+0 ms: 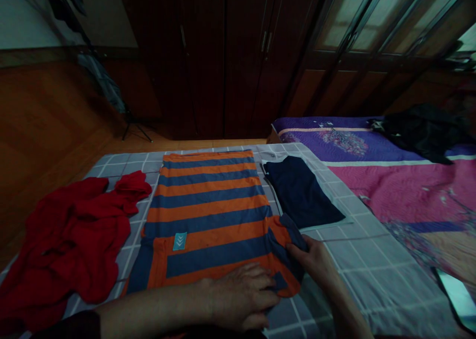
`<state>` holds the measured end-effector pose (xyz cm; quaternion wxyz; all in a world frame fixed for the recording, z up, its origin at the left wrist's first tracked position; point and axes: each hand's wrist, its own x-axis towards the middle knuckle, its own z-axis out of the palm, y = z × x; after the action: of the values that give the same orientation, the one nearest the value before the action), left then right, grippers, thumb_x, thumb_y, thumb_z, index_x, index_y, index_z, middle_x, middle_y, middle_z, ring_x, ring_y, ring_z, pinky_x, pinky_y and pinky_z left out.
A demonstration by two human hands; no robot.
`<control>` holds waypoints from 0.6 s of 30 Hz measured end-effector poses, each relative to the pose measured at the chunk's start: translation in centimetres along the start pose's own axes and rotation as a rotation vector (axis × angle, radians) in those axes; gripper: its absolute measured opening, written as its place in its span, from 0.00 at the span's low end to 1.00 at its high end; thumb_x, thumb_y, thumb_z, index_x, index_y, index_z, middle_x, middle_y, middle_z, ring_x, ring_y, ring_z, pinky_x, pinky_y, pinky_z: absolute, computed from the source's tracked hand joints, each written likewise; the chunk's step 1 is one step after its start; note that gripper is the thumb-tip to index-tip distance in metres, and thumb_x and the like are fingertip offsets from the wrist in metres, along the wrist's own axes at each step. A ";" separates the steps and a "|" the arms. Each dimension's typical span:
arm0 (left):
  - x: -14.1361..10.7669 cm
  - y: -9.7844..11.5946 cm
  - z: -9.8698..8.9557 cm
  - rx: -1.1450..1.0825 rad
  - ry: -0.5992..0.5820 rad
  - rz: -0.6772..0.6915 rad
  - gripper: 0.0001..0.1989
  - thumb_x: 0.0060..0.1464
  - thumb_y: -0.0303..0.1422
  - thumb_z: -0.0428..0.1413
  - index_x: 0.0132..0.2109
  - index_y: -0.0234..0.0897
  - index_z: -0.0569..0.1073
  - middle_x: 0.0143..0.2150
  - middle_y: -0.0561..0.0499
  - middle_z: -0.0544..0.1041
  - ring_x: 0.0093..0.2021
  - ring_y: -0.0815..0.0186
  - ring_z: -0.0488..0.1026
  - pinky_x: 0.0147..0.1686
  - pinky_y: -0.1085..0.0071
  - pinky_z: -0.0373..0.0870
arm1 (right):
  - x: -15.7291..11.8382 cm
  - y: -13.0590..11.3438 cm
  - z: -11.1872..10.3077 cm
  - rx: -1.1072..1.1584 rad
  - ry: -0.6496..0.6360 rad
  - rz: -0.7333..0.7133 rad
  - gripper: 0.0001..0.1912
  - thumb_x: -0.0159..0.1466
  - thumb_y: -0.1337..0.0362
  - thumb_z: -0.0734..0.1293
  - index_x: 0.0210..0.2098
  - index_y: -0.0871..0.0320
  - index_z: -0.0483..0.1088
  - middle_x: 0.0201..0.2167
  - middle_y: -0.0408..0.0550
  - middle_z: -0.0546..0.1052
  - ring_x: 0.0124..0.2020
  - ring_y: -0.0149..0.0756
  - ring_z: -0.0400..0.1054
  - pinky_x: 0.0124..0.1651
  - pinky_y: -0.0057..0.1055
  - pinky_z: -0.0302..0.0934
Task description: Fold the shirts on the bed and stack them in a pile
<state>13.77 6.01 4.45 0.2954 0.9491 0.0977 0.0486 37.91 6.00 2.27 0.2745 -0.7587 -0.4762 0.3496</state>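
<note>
An orange and blue striped shirt [208, 210] lies spread on the checked cloth [357, 244] in front of me, with a small light-blue patch on it. My left hand [241, 292] rests palm down across its near right part, fingers laid over the fabric and slightly bent. At the shirt's right side, my right hand [316, 259] pinches the edge of the sleeve [284, 252] between thumb and fingers. The sleeve is bunched and partly turned over there. My left forearm covers the shirt's near edge.
A crumpled red garment [82, 235] lies at the left. Folded dark navy clothing [301, 192] sits right of the shirt. Beyond are a purple and pink bedspread [401, 190], a black garment [424, 128] and a phone [459, 297]. Dark wardrobe doors [223, 61] stand behind.
</note>
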 end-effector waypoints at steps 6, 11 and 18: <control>0.3 -1.4 -2.5 -0.291 0.139 -0.155 0.21 0.56 0.32 0.55 0.57 0.37 0.66 0.53 0.45 0.73 0.53 0.59 0.70 0.53 0.66 0.65 | -0.7 0.4 -1.0 0.520 -0.110 0.167 0.16 0.47 0.54 0.73 0.28 0.59 0.71 0.25 0.45 0.78 0.26 0.39 0.72 0.29 0.31 0.64; 1.9 -3.4 -3.7 -0.534 0.250 -0.349 0.23 0.53 0.31 0.56 0.56 0.34 0.67 0.50 0.45 0.75 0.48 0.62 0.73 0.47 0.67 0.69 | -0.5 1.5 -1.9 0.708 0.005 0.272 0.17 0.43 0.58 0.76 0.28 0.58 0.70 0.24 0.46 0.78 0.24 0.40 0.73 0.29 0.32 0.66; 7.7 -6.6 -3.9 -0.322 0.375 -0.429 0.20 0.54 0.29 0.52 0.55 0.33 0.68 0.46 0.46 0.73 0.41 0.64 0.72 0.43 0.68 0.70 | -1.2 0.3 -1.7 0.467 0.085 0.139 0.18 0.45 0.54 0.72 0.31 0.59 0.72 0.26 0.46 0.78 0.28 0.42 0.73 0.31 0.33 0.66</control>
<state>19.71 15.13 4.13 0.4222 0.8224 0.3393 0.1742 39.06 4.59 3.38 0.4375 -0.7197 -0.3172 0.4359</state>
